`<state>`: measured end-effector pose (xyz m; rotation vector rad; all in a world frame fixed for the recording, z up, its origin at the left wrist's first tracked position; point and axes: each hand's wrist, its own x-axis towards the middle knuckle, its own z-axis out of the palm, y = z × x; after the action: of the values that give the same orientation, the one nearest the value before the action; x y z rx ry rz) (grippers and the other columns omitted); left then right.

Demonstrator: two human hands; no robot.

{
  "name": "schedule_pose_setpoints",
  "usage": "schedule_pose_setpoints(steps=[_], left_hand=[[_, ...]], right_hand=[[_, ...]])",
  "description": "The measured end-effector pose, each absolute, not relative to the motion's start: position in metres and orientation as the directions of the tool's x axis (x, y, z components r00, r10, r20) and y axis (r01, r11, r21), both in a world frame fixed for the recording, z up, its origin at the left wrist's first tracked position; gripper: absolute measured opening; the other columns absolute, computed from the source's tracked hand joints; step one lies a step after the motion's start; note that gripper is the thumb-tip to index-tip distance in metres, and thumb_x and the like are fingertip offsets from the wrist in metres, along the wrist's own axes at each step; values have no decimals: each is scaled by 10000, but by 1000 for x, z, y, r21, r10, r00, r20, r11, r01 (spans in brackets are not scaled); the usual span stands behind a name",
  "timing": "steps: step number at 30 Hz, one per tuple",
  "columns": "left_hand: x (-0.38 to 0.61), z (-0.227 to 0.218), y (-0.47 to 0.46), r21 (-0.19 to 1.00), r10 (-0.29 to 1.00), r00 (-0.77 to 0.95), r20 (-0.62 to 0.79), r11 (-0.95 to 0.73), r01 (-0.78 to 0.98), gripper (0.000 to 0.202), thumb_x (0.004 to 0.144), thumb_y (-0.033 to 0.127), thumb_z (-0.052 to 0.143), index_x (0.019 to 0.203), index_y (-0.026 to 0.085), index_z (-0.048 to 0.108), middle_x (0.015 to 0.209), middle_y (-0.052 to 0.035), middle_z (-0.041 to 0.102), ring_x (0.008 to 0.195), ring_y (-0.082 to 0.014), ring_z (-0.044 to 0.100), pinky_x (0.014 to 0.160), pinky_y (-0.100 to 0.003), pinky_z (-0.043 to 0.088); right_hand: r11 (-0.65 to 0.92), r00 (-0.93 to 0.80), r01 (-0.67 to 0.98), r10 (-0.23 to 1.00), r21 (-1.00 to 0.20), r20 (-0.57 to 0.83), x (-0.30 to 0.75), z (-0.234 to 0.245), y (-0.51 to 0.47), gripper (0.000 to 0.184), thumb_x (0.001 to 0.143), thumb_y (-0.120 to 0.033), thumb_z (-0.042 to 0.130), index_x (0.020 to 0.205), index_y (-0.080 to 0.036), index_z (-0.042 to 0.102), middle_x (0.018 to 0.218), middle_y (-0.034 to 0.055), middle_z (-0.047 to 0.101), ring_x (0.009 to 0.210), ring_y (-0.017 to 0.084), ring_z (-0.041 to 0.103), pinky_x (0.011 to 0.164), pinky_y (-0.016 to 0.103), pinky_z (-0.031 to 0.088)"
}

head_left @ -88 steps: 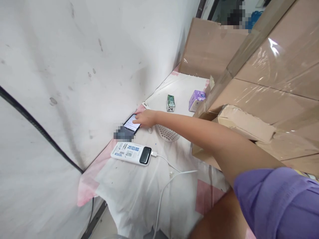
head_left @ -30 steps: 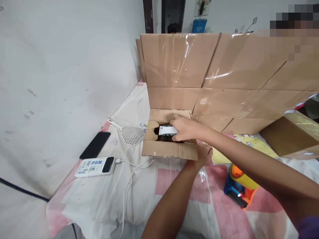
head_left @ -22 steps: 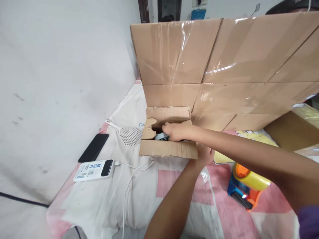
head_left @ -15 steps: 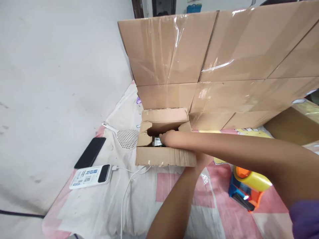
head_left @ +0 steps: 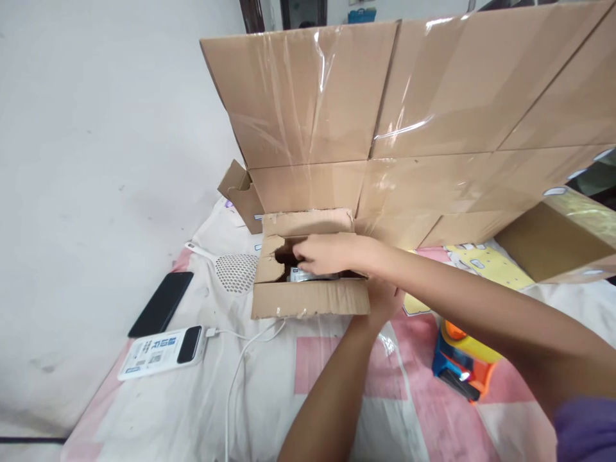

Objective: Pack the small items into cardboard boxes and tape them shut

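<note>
reaching over the small open carton

inside it, by the near wall, lies a white-labelled item. just above, the right hand has its fingers curled; whether they grip anything, i cannot tell. the left hand sits at the carton's right end, fingers mostly hidden, their state unclear. behind stands a cardboard panel; farther right, a larger box lies open towards the camera.
</note>
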<state>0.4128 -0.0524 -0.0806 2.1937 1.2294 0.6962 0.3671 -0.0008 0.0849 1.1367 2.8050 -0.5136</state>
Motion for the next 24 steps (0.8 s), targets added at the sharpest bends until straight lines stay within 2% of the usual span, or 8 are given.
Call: schedule_pose_setpoints(steps=[5,7,10,13,16,18,21,24], left_hand=[[409,-44,-70,555,744,625,237,-632,542,248,967,296,509,892,205,727,912,-42,766,819,-195,690,686,-297,493],[400,-23,-93,500,679,679,279,-706,501,237,929,309,529,838,217,727,824,-32,758,734,-191,672,609,-289,443],[359,4,-140,443,627,649,430,-773,454,304,919,291,492,676,221,661,588,-5,646,564,-154,579,549,-287,384],[287,14,-172,458,501,-27,865,-768,448,259,938,232,483,730,222,637,594,19,611,534,-124,543,555,-264,415],[211,10,-171,729,504,-535,679,-378,570,140,952,298,568,950,224,686,873,-17,691,829,-169,651,718,-285,485],[176,3,-163,815,733,-460,501,-221,535,490,894,413,668,1348,259,572,1309,-91,645,1178,-250,623,885,-350,522],[153,-11,-159,788,956,-59,289,-202,581,1077,740,494,819,1610,314,211,1702,-123,190,1539,-348,259,1163,-493,398],[156,-21,-166,698,947,132,294,-307,648,971,791,408,782,1604,346,255,1722,-56,135,1572,-323,164,1244,-518,278]], right_hand=[[741,-463,498,666,-450,585,438,92,-33,243,1005,-269,441,928,-195,660,866,41,675,806,180,616,773,315,466],[628,-314,569,762,-531,566,458,71,-39,176,948,-268,534,1022,-191,673,987,78,670,919,223,627,850,366,485],[414,-225,523,910,-745,347,468,32,-35,506,814,-264,685,1309,-205,600,1229,126,630,1071,276,621,942,446,509],[245,-217,298,958,-922,185,464,8,-27,686,797,-244,656,1462,-244,485,1303,115,638,1088,259,633,938,453,545],[251,-249,217,949,-943,195,461,2,-28,723,792,-217,609,1498,-273,466,1357,92,630,1121,247,629,953,445,552],[341,-257,265,927,-902,275,462,3,-33,731,787,-211,609,1503,-277,477,1400,90,598,1185,258,600,1013,451,521],[460,-314,380,880,-802,356,466,3,-44,742,822,-215,568,1549,-248,422,1361,116,579,1139,262,600,1034,476,501],[507,-349,451,858,-734,378,469,2,-59,729,886,-231,500,1594,-184,329,1240,137,578,998,247,607,989,500,514]])
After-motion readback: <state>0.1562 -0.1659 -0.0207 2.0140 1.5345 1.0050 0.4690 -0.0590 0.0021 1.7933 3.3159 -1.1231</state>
